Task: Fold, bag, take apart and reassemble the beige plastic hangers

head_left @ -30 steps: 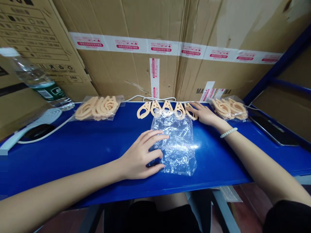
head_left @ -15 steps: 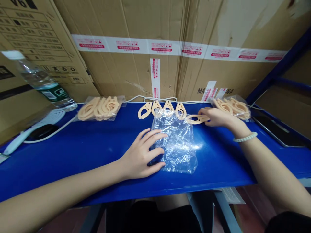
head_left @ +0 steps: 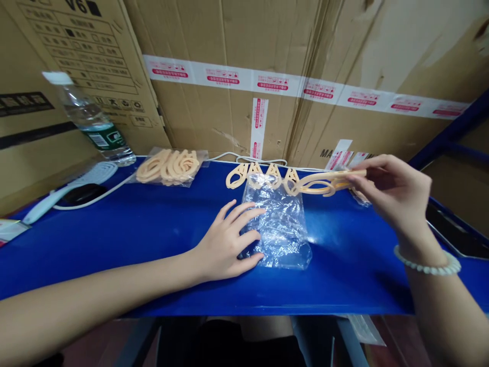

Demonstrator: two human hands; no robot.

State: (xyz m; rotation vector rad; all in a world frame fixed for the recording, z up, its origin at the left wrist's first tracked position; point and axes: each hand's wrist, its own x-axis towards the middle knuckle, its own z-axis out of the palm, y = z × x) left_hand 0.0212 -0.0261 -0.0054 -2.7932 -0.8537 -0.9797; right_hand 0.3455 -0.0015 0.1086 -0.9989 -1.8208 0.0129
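My left hand (head_left: 225, 242) lies flat with fingers spread on the left edge of a clear plastic bag (head_left: 280, 224) on the blue table (head_left: 126, 239). My right hand (head_left: 393, 196) pinches one peach plastic clip (head_left: 324, 182) and holds it in the air above the table, right of the bag. A row of several more peach clips (head_left: 260, 176) lies just behind the bag, against the cardboard wall.
A sealed bag of peach clips (head_left: 170, 165) lies at the back left. A water bottle (head_left: 89, 120), a white brush-like object (head_left: 71, 186) and a white cable sit further left. Cardboard boxes (head_left: 267, 76) wall off the back. A dark flat device (head_left: 458, 229) lies at the right.
My right hand took one clip from the right end of the row, drew it right, and lifted it off the table. My left hand stayed on the bag.
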